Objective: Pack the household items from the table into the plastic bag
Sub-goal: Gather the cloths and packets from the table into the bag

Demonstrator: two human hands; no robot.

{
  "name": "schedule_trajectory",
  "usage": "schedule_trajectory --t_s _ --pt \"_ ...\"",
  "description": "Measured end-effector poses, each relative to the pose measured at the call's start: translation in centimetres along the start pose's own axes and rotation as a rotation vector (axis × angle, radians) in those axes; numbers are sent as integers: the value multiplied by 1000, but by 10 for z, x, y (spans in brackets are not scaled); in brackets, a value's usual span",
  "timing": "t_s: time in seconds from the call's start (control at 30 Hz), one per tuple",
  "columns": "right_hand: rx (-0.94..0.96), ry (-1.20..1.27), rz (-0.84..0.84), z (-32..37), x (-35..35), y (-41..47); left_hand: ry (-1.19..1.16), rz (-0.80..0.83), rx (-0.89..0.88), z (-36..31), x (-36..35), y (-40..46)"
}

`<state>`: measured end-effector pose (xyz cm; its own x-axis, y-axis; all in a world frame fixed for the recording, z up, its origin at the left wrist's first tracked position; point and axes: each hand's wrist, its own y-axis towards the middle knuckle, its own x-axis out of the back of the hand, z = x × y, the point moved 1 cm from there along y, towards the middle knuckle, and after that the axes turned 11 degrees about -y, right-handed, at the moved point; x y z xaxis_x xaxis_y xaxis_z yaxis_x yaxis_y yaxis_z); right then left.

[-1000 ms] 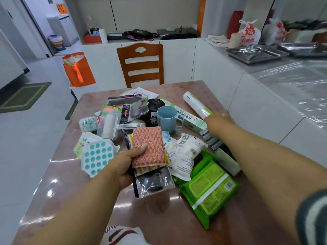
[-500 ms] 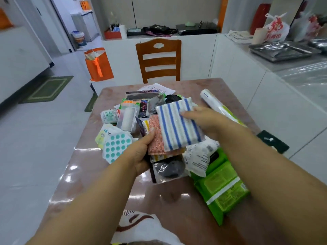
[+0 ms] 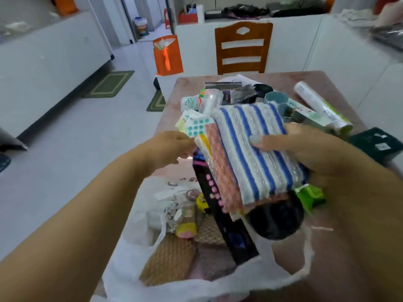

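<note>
Right hand [image 3: 305, 149]: fingers [image 3: 265, 141] clamped over the striped cloth [image 3: 255, 149], steadying the stack.
Left hand [image 3: 172, 147]: pinching the stack's far corner.
Stack: held over the bag [image 3: 135, 264], which gapes at the tabletop's [image 3: 187, 88] near edge, ready to drop in.

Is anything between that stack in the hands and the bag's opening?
Nothing visible blocks it. The stack, striped cloth on top, is held by the left hand and right hand just above the plastic bag, whose mouth gapes open below.
</note>
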<state>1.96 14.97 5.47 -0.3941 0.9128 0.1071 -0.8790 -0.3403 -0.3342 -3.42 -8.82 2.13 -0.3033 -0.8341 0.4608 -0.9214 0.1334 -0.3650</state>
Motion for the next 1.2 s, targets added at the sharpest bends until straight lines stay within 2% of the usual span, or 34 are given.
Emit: schedule_trajectory --t_s 0.1,0.17,0.23,0.33,0.4,0.5,0.57,0.63,0.73,0.8,0.87,0.93,1.0,1.1,1.2 --pt "-118 -269 99 -26 -28 -21 432 117 -13 24 8 -22" --pt "-181 -304 117 -49 -49 -20 661 68 -32 39 11 -27" --pt "-272 -234 155 -73 -71 -11 727 -33 -81 49 14 -27" --pt "-491 17 178 -102 -102 8 635 -91 -121 56 22 -26" --pt "-567 209 70 -113 -111 26 550 -110 -136 58 25 -26" --pt "-463 390 -168 -119 -110 53 499 -113 -128 61 26 -25" --pt "-390 402 -279 -120 -107 63 430 -118 -119 63 26 -22" --pt "-378 222 -317 -124 -107 69 397 -140 -122 63 25 -19" --pt "-376 -400 -274 -122 -107 68 386 -164 -138 60 25 -15" --pt "-327 -764 -307 -109 -101 57 382 -172 -131 58 28 -11" --pt "-267 -923 -272 -91 -93 43 382 -174 -106 55 29 -6" --pt "-236 -1005 -218 -68 -88 28 350 -178 -89 47 29 1" --pt "-199 -1037 -239 -45 -79 21 270 -202 -86 34 28 10" --pt "-159 -853 -265 -16 -53 33 100 -238 -66 16 25 32" --pt "-208 -643 -230 -10 -18 67 -39 -226 18 1 20 60"
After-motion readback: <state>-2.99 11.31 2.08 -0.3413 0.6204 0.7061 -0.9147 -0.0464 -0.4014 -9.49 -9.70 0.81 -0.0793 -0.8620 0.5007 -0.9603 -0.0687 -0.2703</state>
